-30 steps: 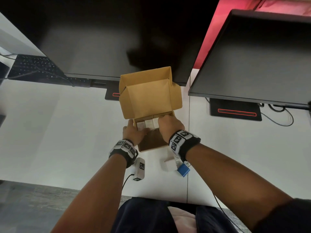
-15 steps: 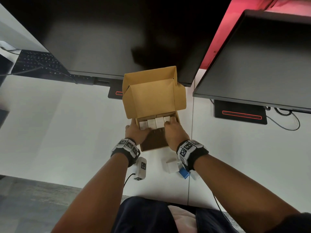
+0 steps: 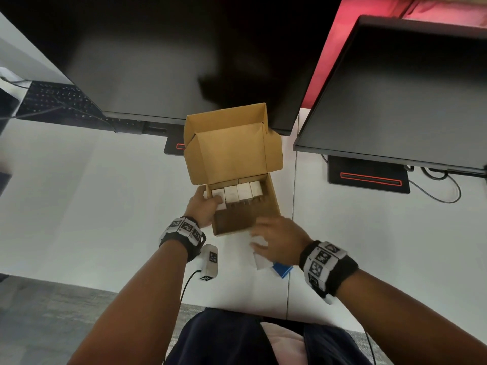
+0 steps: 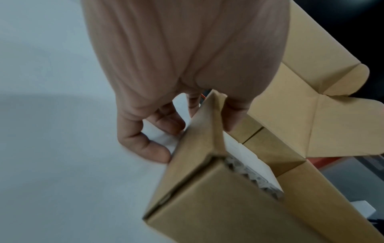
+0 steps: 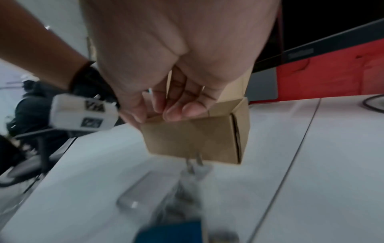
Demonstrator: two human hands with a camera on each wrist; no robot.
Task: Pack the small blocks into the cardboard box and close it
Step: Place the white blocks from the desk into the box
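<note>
The matte brown cardboard box [image 3: 245,206] is sitting lid-up on the smooth white desk [image 3: 92,206], below dark monitors [image 3: 163,61]; four white blocks [image 3: 237,193] are lining its far wall; the left hand [image 3: 204,209] is gripping its left wall; the right hand [image 3: 279,239], loosely spread and holding nothing, is hovering over loose blocks [image 3: 261,262] by the near edge.

Your cardboard box [image 3: 245,206] sits at the centre of the frame on the white desk [image 3: 92,206], its lid standing open and leaning toward the upper edge. You have four white blocks [image 3: 237,193] lined side by side against its far inner wall. More loose blocks, white [image 3: 261,260] and blue [image 3: 282,270], lie just below the box's lower right corner.
</note>
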